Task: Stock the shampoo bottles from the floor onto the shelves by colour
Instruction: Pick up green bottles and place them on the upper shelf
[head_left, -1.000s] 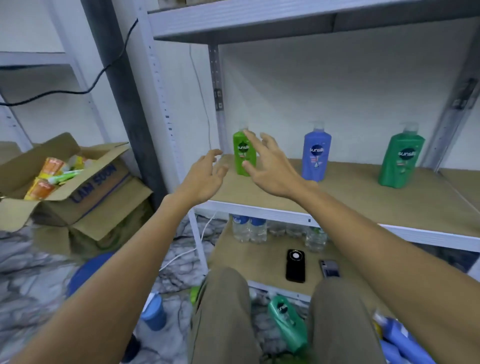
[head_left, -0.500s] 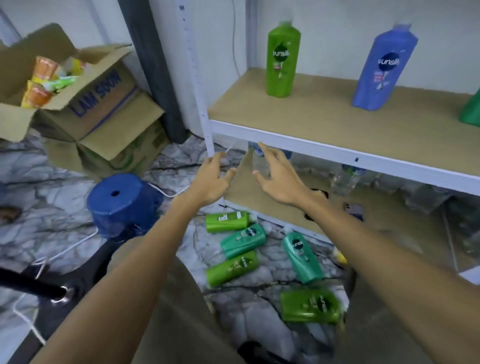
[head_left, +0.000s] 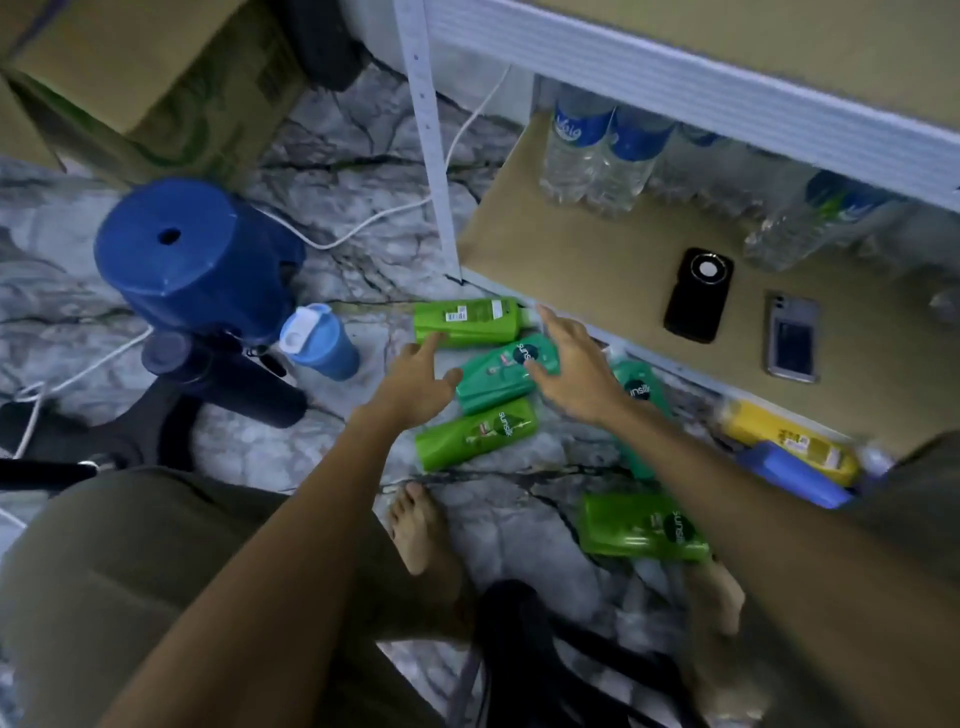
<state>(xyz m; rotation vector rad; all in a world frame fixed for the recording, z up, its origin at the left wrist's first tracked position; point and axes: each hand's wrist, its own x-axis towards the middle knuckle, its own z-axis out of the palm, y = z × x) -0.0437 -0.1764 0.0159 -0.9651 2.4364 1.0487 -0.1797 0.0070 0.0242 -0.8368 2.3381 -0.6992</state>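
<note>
Bare floor (head_left: 498, 519) at centre frame is open; shelf post (head_left: 434, 156) above and blue stool (head_left: 187, 249) at left hem it in.

Blue bottle (head_left: 789, 474) partly behind arm

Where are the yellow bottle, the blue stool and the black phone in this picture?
yellow bottle (head_left: 789, 440), head view, on its label side.
blue stool (head_left: 171, 244), head view, on its round seat top.
black phone (head_left: 697, 297), head view, on its back, below the camera ring.

Stockroom: metal shelving (head_left: 675, 67), cardboard cartons (head_left: 156, 67), water bottles (head_left: 602, 150), shampoo bottles (head_left: 467, 322) on marble-patterned floor (head_left: 363, 171).
</note>
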